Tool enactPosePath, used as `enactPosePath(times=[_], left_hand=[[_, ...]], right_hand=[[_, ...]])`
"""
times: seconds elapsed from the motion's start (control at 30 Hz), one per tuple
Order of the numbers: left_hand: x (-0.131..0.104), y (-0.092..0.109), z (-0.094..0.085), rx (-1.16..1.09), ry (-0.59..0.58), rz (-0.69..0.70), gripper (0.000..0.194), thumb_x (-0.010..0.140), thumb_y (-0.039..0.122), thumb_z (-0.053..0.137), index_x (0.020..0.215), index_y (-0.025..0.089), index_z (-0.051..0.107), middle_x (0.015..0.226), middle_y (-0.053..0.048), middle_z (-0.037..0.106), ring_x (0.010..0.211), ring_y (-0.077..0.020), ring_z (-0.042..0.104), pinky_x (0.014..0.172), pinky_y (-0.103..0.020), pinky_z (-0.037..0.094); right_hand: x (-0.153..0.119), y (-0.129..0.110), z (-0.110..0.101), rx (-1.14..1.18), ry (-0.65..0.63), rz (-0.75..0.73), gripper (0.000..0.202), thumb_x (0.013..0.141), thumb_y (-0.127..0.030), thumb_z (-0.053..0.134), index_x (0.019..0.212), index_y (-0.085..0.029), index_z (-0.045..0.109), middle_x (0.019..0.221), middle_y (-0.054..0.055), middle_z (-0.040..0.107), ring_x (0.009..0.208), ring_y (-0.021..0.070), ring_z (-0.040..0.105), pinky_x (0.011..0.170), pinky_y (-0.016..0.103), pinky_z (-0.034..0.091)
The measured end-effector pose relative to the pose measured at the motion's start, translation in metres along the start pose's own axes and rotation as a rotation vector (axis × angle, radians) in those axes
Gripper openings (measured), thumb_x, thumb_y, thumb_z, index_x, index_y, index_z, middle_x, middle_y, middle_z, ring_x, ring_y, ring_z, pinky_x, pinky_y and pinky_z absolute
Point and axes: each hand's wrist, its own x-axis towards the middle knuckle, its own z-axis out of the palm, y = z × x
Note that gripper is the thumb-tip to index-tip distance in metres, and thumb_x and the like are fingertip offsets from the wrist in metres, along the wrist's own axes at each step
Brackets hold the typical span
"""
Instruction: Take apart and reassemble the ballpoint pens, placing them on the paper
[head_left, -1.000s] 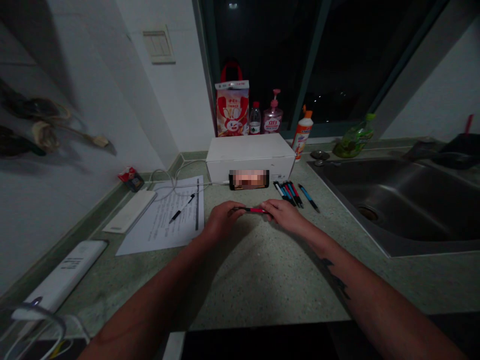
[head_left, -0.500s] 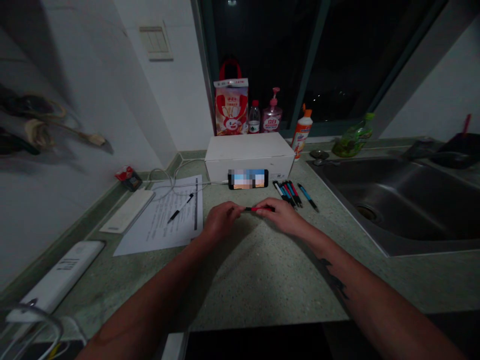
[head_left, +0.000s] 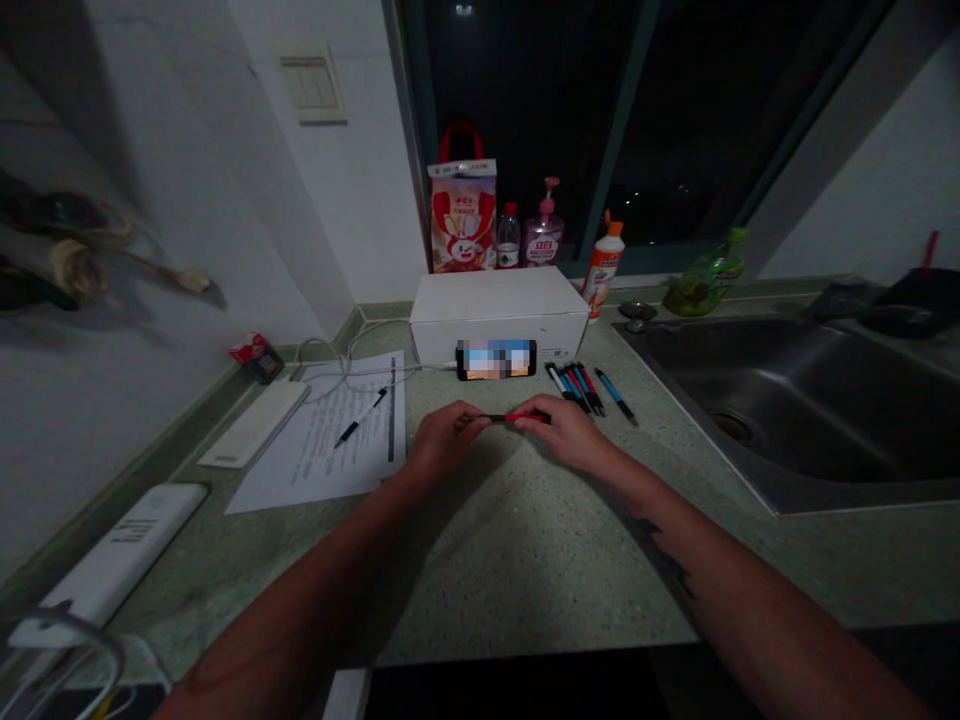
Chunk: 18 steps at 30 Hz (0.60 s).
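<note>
A red and black pen (head_left: pixel 512 417) lies level between my hands, above the counter. My left hand (head_left: pixel 448 432) pinches its black end. My right hand (head_left: pixel 559 427) is closed round the red part, which its fingers partly cover. Right behind the hands a phone (head_left: pixel 496 360) with a lit screen leans against a white box (head_left: pixel 499 305). Beyond my right hand several pens (head_left: pixel 576 388) lie in a bunch, and a blue and black pen (head_left: pixel 616 396) lies apart beside them. To the left, a white and black pen (head_left: pixel 360 418) rests on a printed sheet (head_left: pixel 322 460).
A steel sink (head_left: pixel 825 400) takes up the right side. White power strips (head_left: pixel 112 565) and cables lie along the left wall. Behind the box stand a red bag (head_left: pixel 463 215), a small bottle (head_left: pixel 508 237) and a pink pump bottle (head_left: pixel 544 230). An orange-capped bottle (head_left: pixel 604 268) is beside it.
My hands stay in almost the same place on the pen. The left fingers have shifted slightly along its black end, and a little more of the pen shows between the hands.
</note>
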Motion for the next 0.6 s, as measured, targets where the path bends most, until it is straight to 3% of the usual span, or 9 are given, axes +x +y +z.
enactPosePath(times=[0.07, 0.13, 0.2, 0.27, 0.33, 0.43, 0.5, 0.6], left_hand=[[0.0004, -0.0017, 0.0011, 0.029, -0.009, -0.016, 0.024, 0.09, 0.038, 0.058, 0.079, 0.02, 0.07, 0.076, -0.003, 0.072, 0.072, -0.0186, 0.064, 0.072, -0.032, 0.051], [0.0007, -0.0028, 0.0018, -0.015, 0.011, -0.006, 0.017, 0.085, 0.035, 0.064, 0.091, 0.02, 0.072, 0.085, -0.004, 0.074, 0.076, -0.0184, 0.066, 0.074, -0.032, 0.052], [0.0008, -0.003, 0.0017, -0.067, 0.028, 0.01, 0.024, 0.08, 0.029, 0.07, 0.102, 0.021, 0.072, 0.095, -0.005, 0.075, 0.081, -0.0186, 0.068, 0.077, -0.032, 0.053], [0.0007, -0.0027, 0.0008, -0.029, 0.011, 0.007, 0.015, 0.085, 0.032, 0.065, 0.092, 0.021, 0.072, 0.088, -0.004, 0.075, 0.079, -0.0188, 0.067, 0.076, -0.033, 0.052], [0.0008, -0.0028, 0.0002, 0.039, -0.007, -0.016, 0.028, 0.092, 0.038, 0.055, 0.077, 0.02, 0.07, 0.075, -0.003, 0.072, 0.073, -0.0188, 0.065, 0.073, -0.033, 0.05], [0.0014, -0.0034, 0.0011, 0.009, 0.008, -0.023, 0.019, 0.088, 0.037, 0.063, 0.089, 0.019, 0.071, 0.084, -0.003, 0.073, 0.076, -0.0183, 0.066, 0.072, -0.031, 0.05], [0.0011, -0.0028, 0.0019, -0.035, 0.013, -0.008, 0.024, 0.081, 0.029, 0.072, 0.103, 0.019, 0.071, 0.095, -0.005, 0.074, 0.082, -0.0184, 0.067, 0.075, -0.03, 0.05], [-0.0006, 0.0005, 0.0005, 0.017, -0.013, -0.009, 0.016, 0.088, 0.032, 0.064, 0.089, 0.018, 0.072, 0.084, -0.004, 0.073, 0.077, -0.0189, 0.065, 0.072, -0.032, 0.047]], right_hand=[[0.0004, 0.0, -0.0006, -0.009, 0.01, -0.011, 0.013, 0.092, -0.027, 0.067, 0.099, -0.02, 0.075, 0.098, 0.007, 0.075, 0.09, 0.0215, 0.068, 0.084, 0.035, 0.051], [0.0007, 0.0002, -0.0007, -0.013, 0.015, -0.013, 0.012, 0.092, -0.026, 0.067, 0.099, -0.02, 0.075, 0.099, 0.007, 0.075, 0.092, 0.0216, 0.068, 0.085, 0.036, 0.051], [0.0008, 0.0002, -0.0006, -0.017, 0.011, -0.006, 0.012, 0.092, -0.026, 0.067, 0.098, -0.02, 0.075, 0.098, 0.007, 0.075, 0.091, 0.0214, 0.068, 0.086, 0.036, 0.051], [0.0007, -0.0003, -0.0004, -0.022, 0.007, -0.006, 0.012, 0.092, -0.026, 0.067, 0.099, -0.02, 0.075, 0.098, 0.007, 0.075, 0.091, 0.0211, 0.068, 0.086, 0.035, 0.051], [0.0004, -0.0012, -0.0003, -0.025, 0.008, -0.018, 0.012, 0.092, -0.026, 0.068, 0.099, -0.02, 0.075, 0.098, 0.007, 0.074, 0.091, 0.0209, 0.067, 0.086, 0.035, 0.05], [0.0001, -0.0023, -0.0006, -0.032, 0.012, -0.028, 0.012, 0.092, -0.026, 0.067, 0.098, -0.019, 0.075, 0.097, 0.007, 0.074, 0.091, 0.0212, 0.067, 0.085, 0.035, 0.05], [0.0001, -0.0023, -0.001, -0.037, 0.012, -0.023, 0.012, 0.092, -0.025, 0.067, 0.098, -0.019, 0.075, 0.096, 0.008, 0.074, 0.09, 0.0213, 0.067, 0.084, 0.035, 0.05], [0.0001, -0.0016, -0.0015, -0.044, 0.009, -0.026, 0.012, 0.093, -0.027, 0.067, 0.099, -0.02, 0.076, 0.097, 0.007, 0.074, 0.09, 0.0211, 0.067, 0.084, 0.034, 0.05]])
